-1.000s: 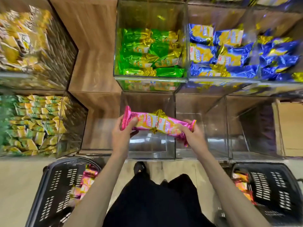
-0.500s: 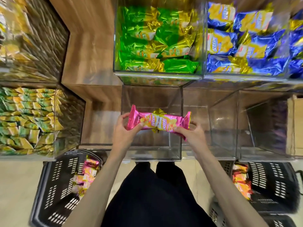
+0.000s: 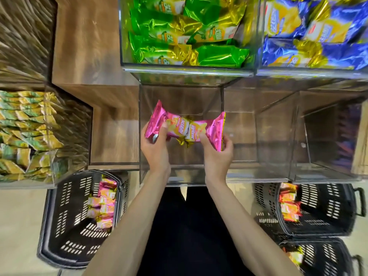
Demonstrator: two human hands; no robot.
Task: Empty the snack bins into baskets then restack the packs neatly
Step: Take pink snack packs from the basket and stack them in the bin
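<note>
The left hand (image 3: 156,150) and right hand (image 3: 217,156) each grip one end of the pink snack packs (image 3: 187,128), held over the clear bin (image 3: 185,176). A black basket (image 3: 65,216) stands left of that bin.

Two pink foil snack packs (image 3: 185,128), end to end, lying level, above clear acrylic bin (image 3: 187,176)

Pink-and-gold packs (image 3: 185,127), black slotted baskets (image 3: 65,222)
</note>
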